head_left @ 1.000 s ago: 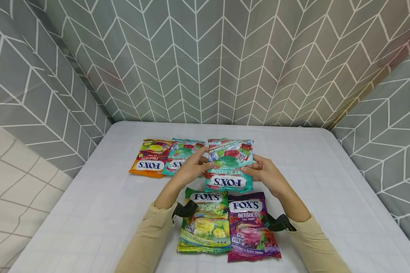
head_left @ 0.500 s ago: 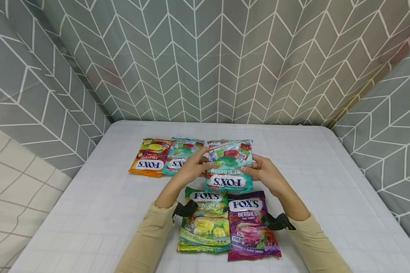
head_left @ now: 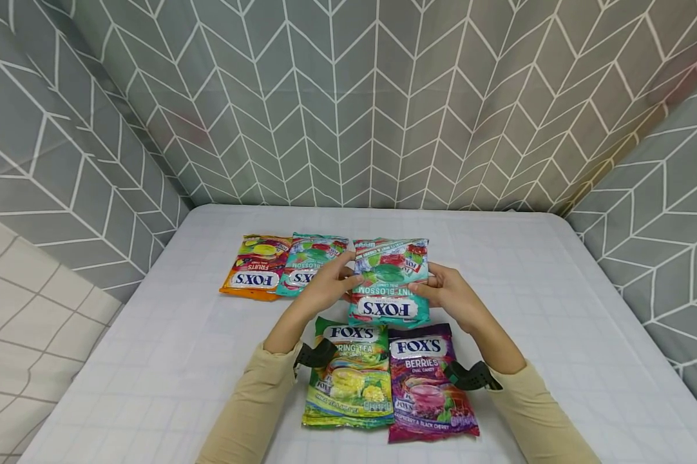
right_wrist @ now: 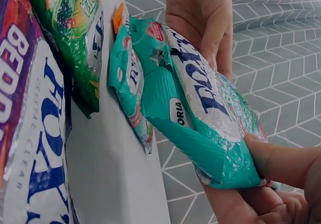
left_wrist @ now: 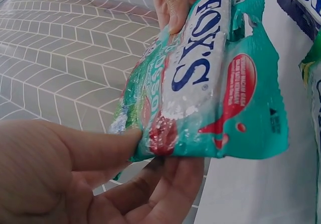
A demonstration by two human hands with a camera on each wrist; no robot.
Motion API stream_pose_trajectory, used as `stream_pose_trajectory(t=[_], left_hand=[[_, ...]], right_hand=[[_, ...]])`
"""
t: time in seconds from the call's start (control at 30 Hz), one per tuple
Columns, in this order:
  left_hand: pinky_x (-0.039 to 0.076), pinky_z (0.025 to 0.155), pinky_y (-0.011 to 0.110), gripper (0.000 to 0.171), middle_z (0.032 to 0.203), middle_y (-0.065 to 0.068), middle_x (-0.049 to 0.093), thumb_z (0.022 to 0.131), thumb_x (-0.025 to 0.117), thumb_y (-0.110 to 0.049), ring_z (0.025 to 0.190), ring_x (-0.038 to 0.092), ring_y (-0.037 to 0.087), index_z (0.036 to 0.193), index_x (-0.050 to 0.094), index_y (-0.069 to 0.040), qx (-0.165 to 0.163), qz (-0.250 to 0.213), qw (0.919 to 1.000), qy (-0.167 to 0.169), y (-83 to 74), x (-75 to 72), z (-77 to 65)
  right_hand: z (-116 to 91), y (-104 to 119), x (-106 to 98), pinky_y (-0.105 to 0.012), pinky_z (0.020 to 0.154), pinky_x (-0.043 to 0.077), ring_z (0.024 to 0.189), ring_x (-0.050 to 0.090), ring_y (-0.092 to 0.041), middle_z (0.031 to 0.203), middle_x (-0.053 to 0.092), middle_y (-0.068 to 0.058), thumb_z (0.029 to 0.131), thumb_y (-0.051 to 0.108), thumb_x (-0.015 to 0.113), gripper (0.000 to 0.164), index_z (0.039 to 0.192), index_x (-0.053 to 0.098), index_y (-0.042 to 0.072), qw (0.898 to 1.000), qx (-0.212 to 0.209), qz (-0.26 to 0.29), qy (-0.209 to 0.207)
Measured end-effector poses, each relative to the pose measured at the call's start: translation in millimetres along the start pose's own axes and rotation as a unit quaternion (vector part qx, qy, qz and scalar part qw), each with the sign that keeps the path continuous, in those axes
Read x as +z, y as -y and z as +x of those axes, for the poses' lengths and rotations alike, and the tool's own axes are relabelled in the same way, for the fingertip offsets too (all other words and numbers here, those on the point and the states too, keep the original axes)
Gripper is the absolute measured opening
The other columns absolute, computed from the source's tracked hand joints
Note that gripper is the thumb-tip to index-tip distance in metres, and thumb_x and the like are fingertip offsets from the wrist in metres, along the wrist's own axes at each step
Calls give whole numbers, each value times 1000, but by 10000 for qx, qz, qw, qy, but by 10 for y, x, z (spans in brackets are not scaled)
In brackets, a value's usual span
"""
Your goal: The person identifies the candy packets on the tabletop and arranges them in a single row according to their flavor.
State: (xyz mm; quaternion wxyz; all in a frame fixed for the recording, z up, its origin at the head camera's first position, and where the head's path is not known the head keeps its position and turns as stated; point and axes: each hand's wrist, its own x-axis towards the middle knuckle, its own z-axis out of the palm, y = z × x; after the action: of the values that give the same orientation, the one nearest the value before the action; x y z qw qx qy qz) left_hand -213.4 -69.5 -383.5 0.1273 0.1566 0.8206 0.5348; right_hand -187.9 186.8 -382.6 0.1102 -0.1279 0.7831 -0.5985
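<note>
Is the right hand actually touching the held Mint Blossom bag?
Touching. The right wrist view shows the right hand pinching the held Mint Blossom bag, thumb on its front, fingers behind.

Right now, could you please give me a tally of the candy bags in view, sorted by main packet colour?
Teal Mint Blossom bags: 2
Orange Fruits bag: 1
Green Spring Tea bag: 1
Purple Berries bag: 1
Total: 5
</note>
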Motion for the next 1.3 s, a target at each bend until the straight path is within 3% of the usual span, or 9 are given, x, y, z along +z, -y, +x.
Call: stream_pose_trajectory(t=[0.3,0.47,0.7,0.87,1.07,1.3], left_hand=[[56,73,41,48,108,20,61,102,47,-5,75,64,25,147,34,3,-98,204,9997,112,39,43,26],[55,77,41,52,119,23,59,100,53,-8,81,67,26,147,34,4,-175,510,9984,150,57,45,65],[51,79,42,77,117,20,60,89,72,-15,93,63,29,150,28,0,-284,1135,9931,-35,135,-43,200],[51,81,45,93,131,23,53,82,78,-14,106,58,36,154,20,-4,-448,1390,9892,-83,158,-130,307],[49,83,47,95,133,23,52,80,80,-11,106,57,36,154,22,-9,-501,1743,9831,-256,185,-183,453],[42,99,49,93,147,21,40,80,79,-11,129,43,38,153,22,-3,-575,2042,9770,-209,269,-174,540]], right_hand=[[4,-76,-13,-38,74,56,85,67,-23,92,66,-13,99,15,58,50,140,42,-6,9998,94,-141,96],[51,-128,-6,-40,76,56,84,66,-24,87,65,-12,99,17,58,49,139,44,-7,9989,177,-416,113],[326,-106,40,-41,73,57,83,67,-25,101,66,-20,98,16,58,49,137,43,-11,9961,191,-808,311],[587,-66,69,-41,75,56,85,66,-23,104,64,-21,98,14,59,45,133,46,-11,9946,447,-877,336],[835,-99,103,-38,78,55,88,65,-20,107,63,-21,96,13,61,46,132,47,-12,9937,688,-841,264],[972,-232,113,-32,72,56,80,65,-15,101,67,-19,94,10,63,42,127,51,-14,9919,905,-871,176]])
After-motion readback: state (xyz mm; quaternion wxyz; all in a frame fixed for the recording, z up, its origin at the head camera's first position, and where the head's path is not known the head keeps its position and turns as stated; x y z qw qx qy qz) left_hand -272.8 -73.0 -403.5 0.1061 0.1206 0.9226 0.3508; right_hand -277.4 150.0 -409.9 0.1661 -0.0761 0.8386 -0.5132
